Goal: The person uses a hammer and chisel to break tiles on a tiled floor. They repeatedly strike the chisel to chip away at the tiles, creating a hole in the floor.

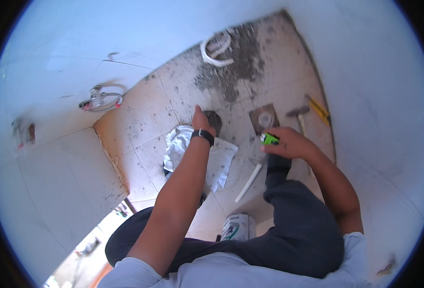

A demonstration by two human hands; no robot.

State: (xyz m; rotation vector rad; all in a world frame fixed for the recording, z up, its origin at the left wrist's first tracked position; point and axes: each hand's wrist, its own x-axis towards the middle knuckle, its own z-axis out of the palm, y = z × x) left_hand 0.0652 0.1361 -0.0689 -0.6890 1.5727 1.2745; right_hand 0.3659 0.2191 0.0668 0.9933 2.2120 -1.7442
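Observation:
My left hand [205,121], a dark strap on its wrist, reaches down over a dark round patch [214,123] on the tiled floor. Its thumb side points away from me with a finger stretched out; the other fingers are partly hidden, and nothing shows in its grasp. Just this side of it lies a crumpled white plastic bag [177,146], beside a flat white sheet [223,161]. My right hand [288,142] is closed around a small bright green tape measure [269,139], above my right lower leg. Beyond this hand is a square floor drain [264,118].
A hammer [298,112] and yellow-handled pliers [318,110] lie by the right wall. A white pipe [249,183] and a bucket [239,227] are near my legs. Far off, a curved white hose [216,53] lies by grey rubble [243,53]. A valve [96,97] projects from the left wall.

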